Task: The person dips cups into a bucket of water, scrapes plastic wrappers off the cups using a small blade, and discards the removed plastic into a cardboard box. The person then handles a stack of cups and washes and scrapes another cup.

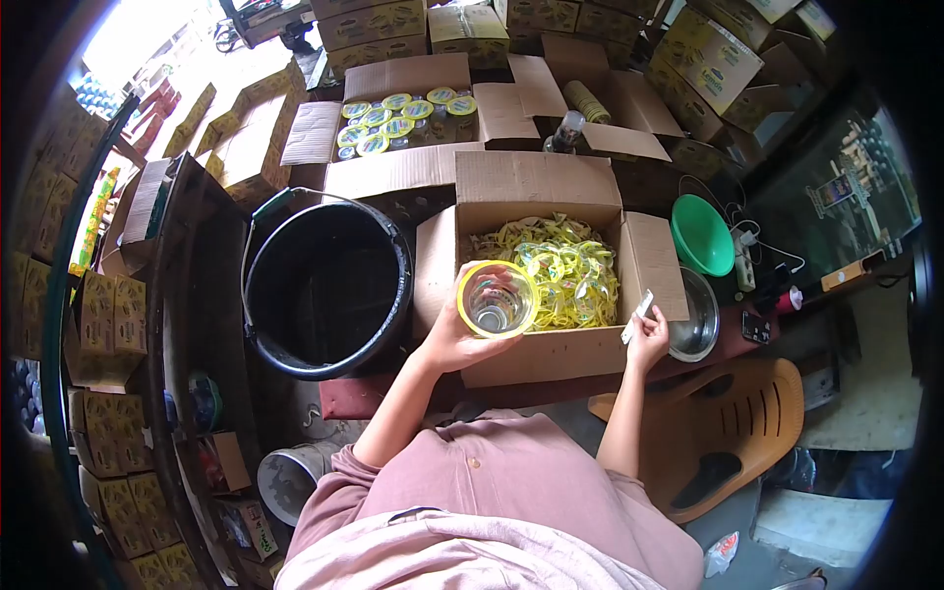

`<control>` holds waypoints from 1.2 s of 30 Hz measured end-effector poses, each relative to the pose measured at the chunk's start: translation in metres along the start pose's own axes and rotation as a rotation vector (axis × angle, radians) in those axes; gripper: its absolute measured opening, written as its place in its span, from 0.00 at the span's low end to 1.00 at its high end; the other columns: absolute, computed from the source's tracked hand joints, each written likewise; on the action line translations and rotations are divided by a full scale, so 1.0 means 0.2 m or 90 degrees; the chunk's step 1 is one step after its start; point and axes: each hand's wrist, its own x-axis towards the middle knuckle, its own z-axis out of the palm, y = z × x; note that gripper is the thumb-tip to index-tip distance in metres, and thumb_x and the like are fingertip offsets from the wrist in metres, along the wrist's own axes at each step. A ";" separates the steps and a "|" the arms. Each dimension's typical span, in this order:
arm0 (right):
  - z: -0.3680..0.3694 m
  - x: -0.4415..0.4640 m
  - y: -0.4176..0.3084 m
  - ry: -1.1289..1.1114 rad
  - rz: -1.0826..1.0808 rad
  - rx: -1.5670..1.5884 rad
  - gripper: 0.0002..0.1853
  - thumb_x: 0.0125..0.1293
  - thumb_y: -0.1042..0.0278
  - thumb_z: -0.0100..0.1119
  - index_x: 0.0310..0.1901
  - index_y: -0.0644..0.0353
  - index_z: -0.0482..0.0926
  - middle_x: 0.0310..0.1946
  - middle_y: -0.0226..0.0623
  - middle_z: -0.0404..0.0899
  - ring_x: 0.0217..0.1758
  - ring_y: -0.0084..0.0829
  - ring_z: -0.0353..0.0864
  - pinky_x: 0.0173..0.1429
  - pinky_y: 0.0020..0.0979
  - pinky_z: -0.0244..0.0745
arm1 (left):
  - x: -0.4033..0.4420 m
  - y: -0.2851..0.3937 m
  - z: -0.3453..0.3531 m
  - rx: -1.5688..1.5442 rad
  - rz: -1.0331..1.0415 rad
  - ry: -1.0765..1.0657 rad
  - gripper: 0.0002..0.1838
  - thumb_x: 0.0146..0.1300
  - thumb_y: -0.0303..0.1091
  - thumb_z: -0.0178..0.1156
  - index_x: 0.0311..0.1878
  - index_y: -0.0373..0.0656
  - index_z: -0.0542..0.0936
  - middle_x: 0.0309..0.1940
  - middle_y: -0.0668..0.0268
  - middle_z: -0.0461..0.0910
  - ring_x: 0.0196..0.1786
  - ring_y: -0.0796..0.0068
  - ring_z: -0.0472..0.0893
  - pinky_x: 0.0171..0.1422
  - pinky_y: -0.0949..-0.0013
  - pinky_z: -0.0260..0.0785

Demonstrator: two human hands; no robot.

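Observation:
My left hand [452, 339] is wrapped round a clear plastic cup [489, 320] with a bright yellow rim, its mouth turned up towards me. Off to the right, my right hand [647, 341] pinches a slim white flat piece [641, 307]; its exact kind is too small to make out. Just beyond both hands stands an open cardboard box [521, 352]. Inside it lies a heap of yellow and clear plastic trimmings [565, 280], with round printed lid film among them.
Left of the box is a large black bucket [398, 339] with a raised handle. Behind stands a carton [388, 172] of yellow-lidded cups [396, 127]. A green bowl [702, 234], a metal bowl [700, 315] and an orange plastic chair [733, 433] are at the right.

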 end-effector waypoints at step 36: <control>0.08 -0.54 -1.05 -0.478 -0.346 0.197 0.09 0.53 0.71 0.64 0.38 0.57 0.80 0.30 0.31 0.73 0.35 0.24 0.71 0.39 0.25 0.67 | -0.41 0.24 -0.13 -0.138 -0.006 -0.023 0.47 0.35 0.24 0.69 0.63 0.46 0.58 0.58 0.64 0.61 0.62 0.66 0.63 0.65 0.62 0.55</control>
